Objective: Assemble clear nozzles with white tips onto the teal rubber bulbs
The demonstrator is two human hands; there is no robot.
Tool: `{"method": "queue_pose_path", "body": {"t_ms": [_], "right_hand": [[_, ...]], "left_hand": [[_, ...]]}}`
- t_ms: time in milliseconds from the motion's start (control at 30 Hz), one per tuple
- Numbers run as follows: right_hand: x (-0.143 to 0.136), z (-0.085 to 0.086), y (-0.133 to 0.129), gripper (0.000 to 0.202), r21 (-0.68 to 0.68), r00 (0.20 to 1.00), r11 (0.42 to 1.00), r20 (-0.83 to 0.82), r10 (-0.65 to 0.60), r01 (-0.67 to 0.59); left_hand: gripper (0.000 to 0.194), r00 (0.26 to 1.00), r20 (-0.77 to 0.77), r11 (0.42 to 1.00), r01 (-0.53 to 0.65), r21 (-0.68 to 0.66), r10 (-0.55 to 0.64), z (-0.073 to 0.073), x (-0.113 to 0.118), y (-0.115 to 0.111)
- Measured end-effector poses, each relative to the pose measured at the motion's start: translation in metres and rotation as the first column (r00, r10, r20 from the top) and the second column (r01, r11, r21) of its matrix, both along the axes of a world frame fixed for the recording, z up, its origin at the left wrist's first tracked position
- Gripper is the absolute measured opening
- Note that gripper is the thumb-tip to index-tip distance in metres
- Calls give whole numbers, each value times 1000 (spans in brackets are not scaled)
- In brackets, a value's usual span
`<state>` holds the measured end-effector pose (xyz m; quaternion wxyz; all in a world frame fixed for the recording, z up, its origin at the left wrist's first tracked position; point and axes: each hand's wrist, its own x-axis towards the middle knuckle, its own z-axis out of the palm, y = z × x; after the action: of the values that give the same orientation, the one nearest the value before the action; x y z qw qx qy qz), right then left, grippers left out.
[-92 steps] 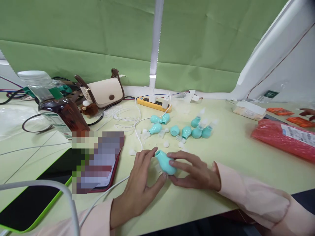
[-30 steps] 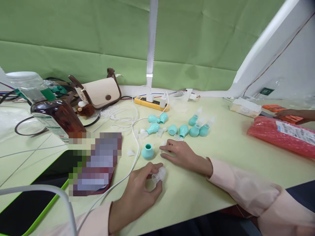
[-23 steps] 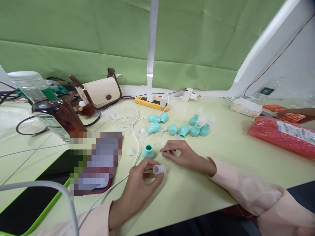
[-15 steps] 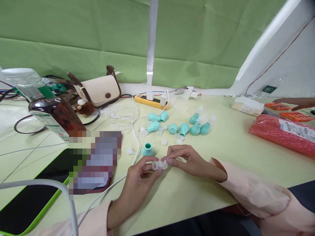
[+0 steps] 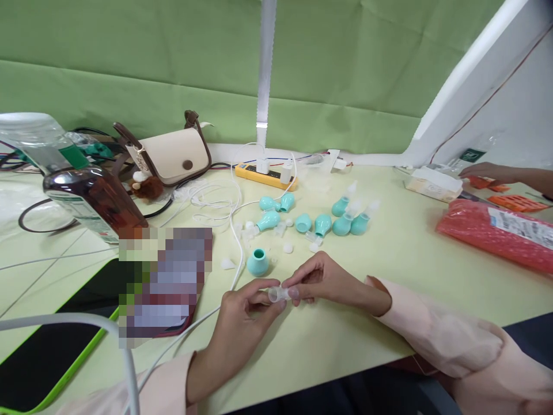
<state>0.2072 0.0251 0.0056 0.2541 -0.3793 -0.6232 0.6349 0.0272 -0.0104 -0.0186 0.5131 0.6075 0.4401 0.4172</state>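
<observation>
Between my two hands is a small clear plastic tube piece (image 5: pixel 276 294), its wide round end facing left. My left hand (image 5: pixel 246 314) pinches it between thumb and fingers. The fingers of my right hand (image 5: pixel 322 282) are closed on its right end. Just behind stands a teal bulb (image 5: pixel 258 263) with its round opening upward. A small white cone (image 5: pixel 227 264) lies to the left of that bulb. Farther back lie several teal bulbs (image 5: pixel 322 225) and clear connectors (image 5: pixel 280 230). At the right of that group, teal bulbs with clear tips (image 5: pixel 341 225) stand together.
Phones (image 5: pixel 64 340) and a white cable (image 5: pixel 190 331) lie at left, near a dark bottle (image 5: pixel 97 202) and handbag (image 5: pixel 175 155). Behind is a yellow power strip (image 5: pixel 265 176). At right are a red bubble-wrap package (image 5: pixel 492 230), a white box (image 5: pixel 433 184) and another person's hand (image 5: pixel 490 172).
My right hand's fingers have curled further around the clear piece's right end. The other person's hand at the right has moved left over the orange items. The view has shifted slightly.
</observation>
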Motion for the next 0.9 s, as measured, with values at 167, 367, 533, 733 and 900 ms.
{"method": "queue_pose_path", "body": {"t_ms": [167, 367, 533, 733, 900], "right_hand": [[-1, 0, -1, 20, -225, 991, 973, -129, 28, -57], [-4, -1, -1, 18, -254, 990, 967, -142, -15, -22], [-5, 0, -6, 20, -139, 988, 990, -146, -39, 19], [-4, 2, -11, 20, 23, 987, 999, -158, -21, 25], [-1, -1, -9, 29, 88, 996, 996, -90, 14, -6]], "left_hand": [[20, 1000, -28, 998, 14, 59, -12, 0, 0, -1], [19, 999, -52, 994, 4, 111, 2, 0, -1, -2], [19, 996, 84, 999, 25, -33, -22, 3, 0, 1], [21, 966, 253, 982, 88, -166, -44, 5, 0, 4], [22, 953, 304, 963, 92, -253, -11, 8, 1, 4]]}}
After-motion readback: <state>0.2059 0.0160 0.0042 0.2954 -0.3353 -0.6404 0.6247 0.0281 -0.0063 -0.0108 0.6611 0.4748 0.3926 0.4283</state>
